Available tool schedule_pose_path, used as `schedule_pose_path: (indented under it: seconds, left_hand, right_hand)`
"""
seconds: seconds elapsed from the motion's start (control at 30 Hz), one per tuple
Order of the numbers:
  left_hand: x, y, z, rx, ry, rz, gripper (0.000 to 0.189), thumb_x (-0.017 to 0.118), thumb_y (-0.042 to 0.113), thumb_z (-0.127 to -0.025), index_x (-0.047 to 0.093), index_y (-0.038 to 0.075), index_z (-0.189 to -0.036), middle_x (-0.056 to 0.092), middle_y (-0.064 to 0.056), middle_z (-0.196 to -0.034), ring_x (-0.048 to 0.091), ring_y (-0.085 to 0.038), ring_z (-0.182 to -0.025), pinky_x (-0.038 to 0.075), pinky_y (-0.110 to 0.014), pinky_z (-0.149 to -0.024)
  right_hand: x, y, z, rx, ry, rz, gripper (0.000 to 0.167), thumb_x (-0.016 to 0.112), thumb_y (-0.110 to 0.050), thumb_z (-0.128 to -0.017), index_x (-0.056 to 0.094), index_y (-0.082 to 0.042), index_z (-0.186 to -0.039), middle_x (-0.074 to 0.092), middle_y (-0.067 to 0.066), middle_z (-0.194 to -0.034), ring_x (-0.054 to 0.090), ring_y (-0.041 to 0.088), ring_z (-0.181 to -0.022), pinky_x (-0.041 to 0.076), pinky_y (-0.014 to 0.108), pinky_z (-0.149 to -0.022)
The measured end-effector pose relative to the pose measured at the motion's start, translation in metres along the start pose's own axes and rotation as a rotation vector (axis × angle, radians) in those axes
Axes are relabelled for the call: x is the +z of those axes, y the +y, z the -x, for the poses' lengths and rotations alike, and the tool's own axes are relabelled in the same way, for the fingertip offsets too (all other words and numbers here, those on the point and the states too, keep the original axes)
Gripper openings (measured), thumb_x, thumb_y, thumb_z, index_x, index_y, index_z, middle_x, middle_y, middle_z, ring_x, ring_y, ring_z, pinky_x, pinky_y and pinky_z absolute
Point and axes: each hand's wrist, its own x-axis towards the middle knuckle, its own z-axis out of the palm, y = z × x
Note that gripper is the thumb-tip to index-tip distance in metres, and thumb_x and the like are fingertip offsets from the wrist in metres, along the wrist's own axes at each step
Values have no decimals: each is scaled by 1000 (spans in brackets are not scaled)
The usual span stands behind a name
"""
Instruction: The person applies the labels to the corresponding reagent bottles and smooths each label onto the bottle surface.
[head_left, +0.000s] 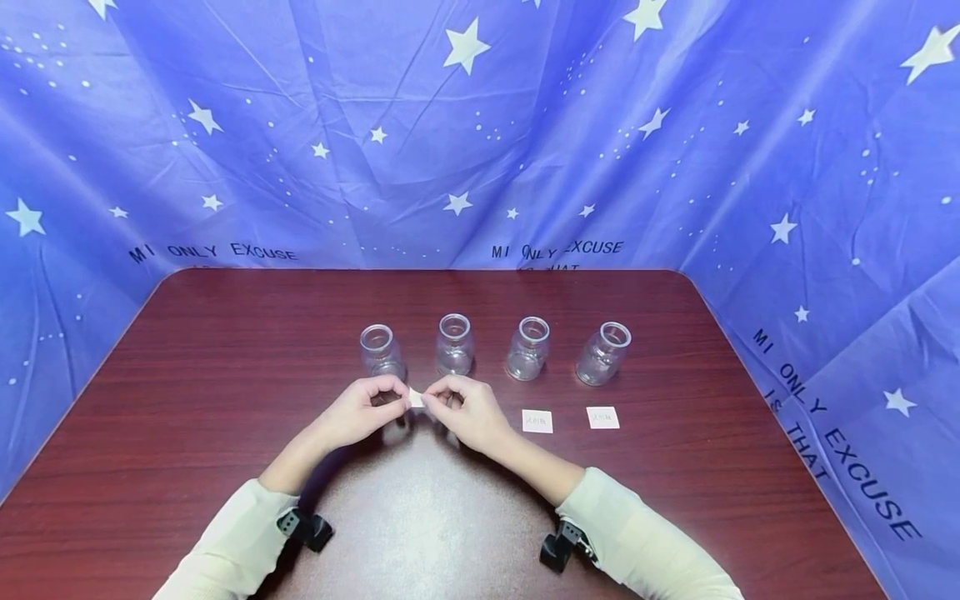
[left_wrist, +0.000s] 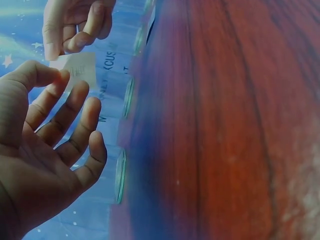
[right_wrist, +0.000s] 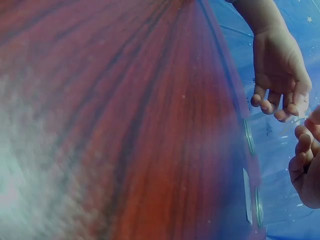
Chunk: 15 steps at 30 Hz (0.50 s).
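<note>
A small white paper label [head_left: 416, 399] is stretched between both hands above the table. My left hand [head_left: 367, 408] pinches one edge between thumb and index finger, its other fingers spread loosely in the left wrist view. On the opposite edge, the thumb and forefinger of my right hand [head_left: 467, 410] pinch the label too. Faint print shows on the label [left_wrist: 82, 70] in the left wrist view. Just behind the left hand stands a clear glass jar [head_left: 381, 350], its lower part partly hidden. A second glass jar [head_left: 454, 346] is behind the right hand.
Two more open glass jars, one [head_left: 528, 350] and another [head_left: 603, 354], continue the row to the right. In front of them lie two white labels with writing, one [head_left: 537, 422] left of the other [head_left: 603, 417]. A starry blue curtain [head_left: 420, 167] surrounds the dark red table [head_left: 247, 333].
</note>
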Motion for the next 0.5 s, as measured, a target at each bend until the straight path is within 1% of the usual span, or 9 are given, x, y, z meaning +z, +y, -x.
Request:
schedule_pose_path:
  seconds: [0.1,0.27,0.4,0.5]
  left_hand:
    - [0,0,0,-13,-6,-10,11,59,10,-89,62,-1,-88,65,-18,-76,61,-19,-70,47,-19,-67]
    - [0,1,-1,-41,-4,-26,10,58,9,-90,63,0,-90,66,-18,-76,61,-18,-69,46,-19,-67]
    - [1,9,0,-65,-9,-41,11,56,6,-90,62,-3,-91,64,-23,-76,61,-22,-68,45,-18,-65]
    - [2,16,2,-68,-21,-36,12,55,4,-91,61,-6,-90,63,-27,-75,61,-27,-67,45,-19,-63]
  right_hand:
    - [-3,0,0,17,3,-7,7,65,-15,-86,69,-10,-84,59,0,-67,41,0,-53,35,15,-48]
    - [-8,0,-1,38,16,-15,7,64,-15,-86,69,-10,-83,58,0,-66,40,2,-52,32,15,-47]
    - [-10,2,-1,67,18,-6,6,64,-15,-86,69,-12,-84,58,-1,-66,40,3,-52,33,15,-48]
    - [-12,5,0,82,28,-2,6,64,-16,-86,68,-12,-84,59,-1,-66,40,2,-52,34,16,-47]
